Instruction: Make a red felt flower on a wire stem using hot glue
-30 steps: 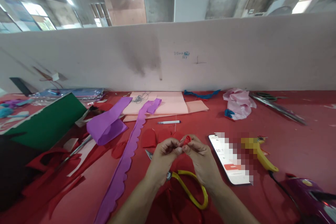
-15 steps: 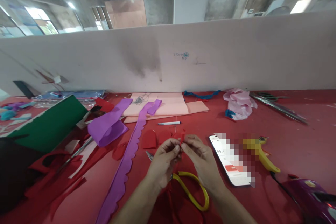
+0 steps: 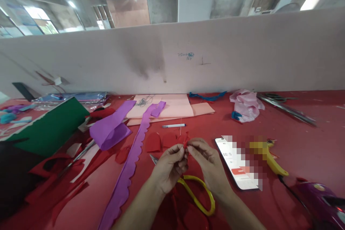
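Just above the red tabletop, a small rolled red strip (image 3: 185, 138), perhaps felt or paper, is pinched between my two hands. My left hand (image 3: 169, 167) grips it with thumb and forefinger from the left. From the right, the thumb and fingers of my right hand (image 3: 208, 160) close on the same strip; its lower part is hidden by the fingers. Scissors with yellow handles (image 3: 212, 203) lie beneath my hands, their tip showing left of my left hand. Behind my hands lie round-topped red cutouts (image 3: 153, 142), partly covered.
To the right are a phone (image 3: 233, 161) and a yellow glue gun (image 3: 275, 165). A purple scalloped strip (image 3: 129, 165) runs along the left, near a green box (image 3: 56, 125). A marker (image 3: 172, 126) lies before peach sheets (image 3: 172, 106). A pale partition (image 3: 107, 61) stands behind.
The red strip's top now leans and looks more twisted between my fingers. The fingers of my right hand have shifted slightly. The things on the table have stayed put.
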The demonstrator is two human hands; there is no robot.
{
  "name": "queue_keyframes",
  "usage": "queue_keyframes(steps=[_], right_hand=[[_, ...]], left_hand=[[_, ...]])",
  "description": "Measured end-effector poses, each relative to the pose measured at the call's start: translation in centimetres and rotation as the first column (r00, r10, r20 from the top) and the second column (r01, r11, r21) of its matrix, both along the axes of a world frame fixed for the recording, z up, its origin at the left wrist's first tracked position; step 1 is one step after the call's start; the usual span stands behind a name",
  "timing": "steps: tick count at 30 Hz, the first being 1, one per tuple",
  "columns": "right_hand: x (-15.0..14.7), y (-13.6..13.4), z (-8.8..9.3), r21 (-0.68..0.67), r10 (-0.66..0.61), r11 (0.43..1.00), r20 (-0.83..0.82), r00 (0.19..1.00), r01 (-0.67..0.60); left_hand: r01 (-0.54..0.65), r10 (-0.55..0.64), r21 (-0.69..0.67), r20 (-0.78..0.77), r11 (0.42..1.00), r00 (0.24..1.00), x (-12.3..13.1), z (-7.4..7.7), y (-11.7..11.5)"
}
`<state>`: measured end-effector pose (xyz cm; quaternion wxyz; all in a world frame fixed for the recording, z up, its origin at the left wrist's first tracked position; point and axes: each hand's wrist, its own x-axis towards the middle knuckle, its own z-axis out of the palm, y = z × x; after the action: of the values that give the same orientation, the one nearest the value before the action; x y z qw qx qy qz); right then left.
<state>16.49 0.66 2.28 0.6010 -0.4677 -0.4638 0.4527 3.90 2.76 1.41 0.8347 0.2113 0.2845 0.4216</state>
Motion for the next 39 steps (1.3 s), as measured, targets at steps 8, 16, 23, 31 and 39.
queue_keyframes(steps=[8,16,23,31,39], right_hand=[[0.19,0.01,0.29,-0.010,-0.022,1.000,0.015,1.000,0.022],[0.33,-0.03,0.16,-0.040,-0.034,0.999,-0.006,0.999,0.034],[0.17,-0.25,0.53,-0.038,-0.036,0.999,-0.054,0.998,0.034],[0.11,-0.15,-0.20,-0.029,0.019,0.999,0.078,0.997,-0.016],[0.01,-0.25,0.29,-0.011,0.028,1.000,0.039,0.999,-0.028]], left_hand=[[0.042,-0.042,-0.038,-0.001,0.998,0.999,0.02,-0.08,-0.23],[0.032,-0.029,0.030,-0.086,0.999,0.996,0.38,0.23,-0.58],[0.033,-0.032,0.010,-0.087,0.999,0.996,0.39,0.19,-0.50],[-0.023,0.031,0.064,-0.125,0.998,0.992,0.41,0.35,-0.43],[-0.024,0.031,0.046,-0.148,0.999,0.989,0.29,0.19,-0.24]])
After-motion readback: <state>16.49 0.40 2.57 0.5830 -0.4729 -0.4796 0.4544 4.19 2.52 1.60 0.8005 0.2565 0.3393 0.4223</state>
